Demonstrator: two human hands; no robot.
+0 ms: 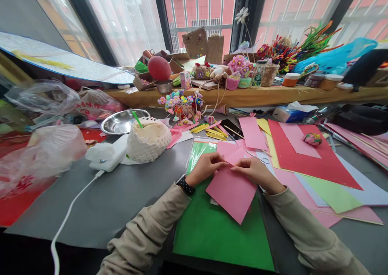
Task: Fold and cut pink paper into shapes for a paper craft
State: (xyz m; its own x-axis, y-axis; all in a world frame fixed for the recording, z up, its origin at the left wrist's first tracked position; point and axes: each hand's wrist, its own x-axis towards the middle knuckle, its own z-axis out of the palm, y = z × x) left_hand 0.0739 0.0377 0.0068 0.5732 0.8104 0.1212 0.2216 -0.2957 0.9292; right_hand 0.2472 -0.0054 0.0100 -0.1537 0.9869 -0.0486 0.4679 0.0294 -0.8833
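A pink sheet of paper (232,194) is pinched between the fingertips of both my hands along its upper edge. My left hand (206,168), with a black dotted watch band on the wrist, grips it from the left. From the right, my right hand (256,172) holds it a short way apart. The sheet is tilted over green paper (224,242) in a clear sleeve on the table. Another pink sheet (227,150) shows just beyond my fingers. Scissors (264,159) lie beside my right hand, partly hidden by it.
Red paper (327,168) lies at the right, with a small pink-green paper flower (312,139) on it. Yellow strips (216,132) lie beyond my hands. At the left are a drink in white foam netting (149,143), a white charger (110,155) with its cable, and a metal bowl (119,121).
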